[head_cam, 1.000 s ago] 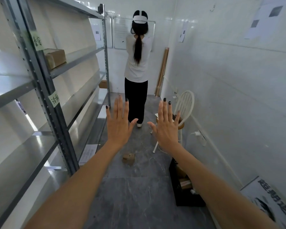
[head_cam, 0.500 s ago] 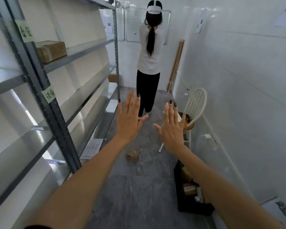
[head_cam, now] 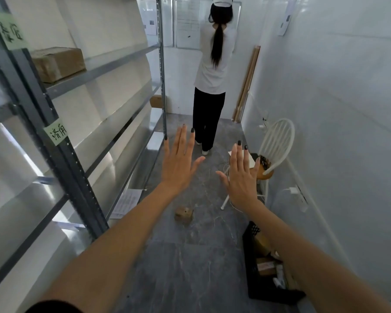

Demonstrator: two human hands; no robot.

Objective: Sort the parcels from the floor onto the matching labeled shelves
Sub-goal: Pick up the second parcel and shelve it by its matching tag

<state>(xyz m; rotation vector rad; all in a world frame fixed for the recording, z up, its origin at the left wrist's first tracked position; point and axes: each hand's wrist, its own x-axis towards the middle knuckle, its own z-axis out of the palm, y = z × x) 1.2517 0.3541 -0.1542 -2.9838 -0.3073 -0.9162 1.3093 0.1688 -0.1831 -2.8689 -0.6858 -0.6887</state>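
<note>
My left hand (head_cam: 178, 170) and right hand (head_cam: 242, 179) reach forward empty, fingers (head_cam: 180, 143) straight and spread. A small brown parcel (head_cam: 184, 214) sits on the floor (head_cam: 190, 267) below them, nearer my left hand. It is roughly cubic, with no clear long axis. Bare floor surrounds it, with the shelf rack (head_cam: 61, 154) to the left and a black crate (head_cam: 251, 256) to the right.

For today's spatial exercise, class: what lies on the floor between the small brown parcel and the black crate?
Nothing: in the head view, only bare grey floor separates the small brown parcel from the black crate.
</note>
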